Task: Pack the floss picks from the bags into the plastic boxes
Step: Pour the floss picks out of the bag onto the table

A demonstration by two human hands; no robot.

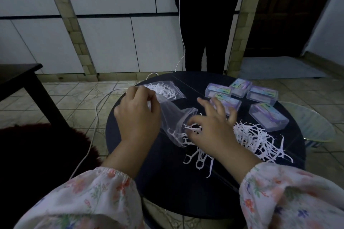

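Note:
My left hand (138,113) pinches the closed end of a clear plastic bag (175,119), which tilts with its mouth down toward the table. A few white floss picks (178,136) still hang in its mouth. My right hand (212,128) is at the bag's mouth, thumb and fingers closed on a small bunch of picks, other fingers spread. A heap of loose floss picks (258,139) lies to the right, and a few more (199,160) lie below my right hand. A second bag full of picks (163,89) lies at the back. Several lidded clear plastic boxes (268,118) stand at the back right.
All sits on a small round dark table (167,182). A person in dark clothes (204,24) stands just behind it. A white cable (96,109) runs across the tiled floor at left. A dark table (16,78) stands far left and a glass tabletop (312,124) at right.

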